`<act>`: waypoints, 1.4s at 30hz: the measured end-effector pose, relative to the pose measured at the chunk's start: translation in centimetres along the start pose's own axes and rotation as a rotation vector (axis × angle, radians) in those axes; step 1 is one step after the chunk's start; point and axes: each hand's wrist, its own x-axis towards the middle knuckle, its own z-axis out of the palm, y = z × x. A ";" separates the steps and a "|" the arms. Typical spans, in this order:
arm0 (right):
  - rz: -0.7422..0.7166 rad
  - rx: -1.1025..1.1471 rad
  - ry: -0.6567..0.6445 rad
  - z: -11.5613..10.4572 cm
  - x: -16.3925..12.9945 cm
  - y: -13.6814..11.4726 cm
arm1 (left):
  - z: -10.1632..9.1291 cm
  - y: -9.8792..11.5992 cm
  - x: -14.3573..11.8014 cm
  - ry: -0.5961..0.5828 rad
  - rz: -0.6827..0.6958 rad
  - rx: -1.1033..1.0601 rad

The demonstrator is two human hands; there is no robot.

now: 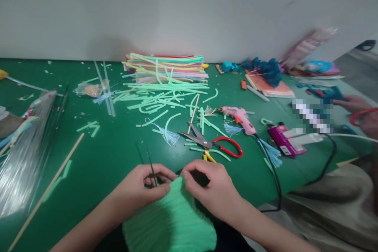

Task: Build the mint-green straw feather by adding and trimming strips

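- Centrally, a pleated green paper piece (171,220) lies at the near edge of the green table (112,145), its top edge between both hands.
- The left hand (141,187) pinches that top edge together with a thin dark wire (151,171) that stands upright.
- The right hand (211,187) is closed on the paper's top corner, just beside the left.
- Just beyond lie red-handled scissors (212,143), a pink glue gun (240,118) and scattered green strips (159,100).
- Another person's hand (358,108) shows at far right.
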 end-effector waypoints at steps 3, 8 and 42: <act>0.194 0.163 -0.103 -0.5 0.2 -0.1 | 0.0 -0.1 0.0 -0.010 0.006 0.001; 0.293 0.328 -0.204 -1.2 0.0 0.0 | -0.2 0.1 0.0 -0.020 0.020 0.042; 0.075 -0.104 0.103 -4.7 1.4 1.8 | -0.2 0.3 1.0 0.022 0.051 0.085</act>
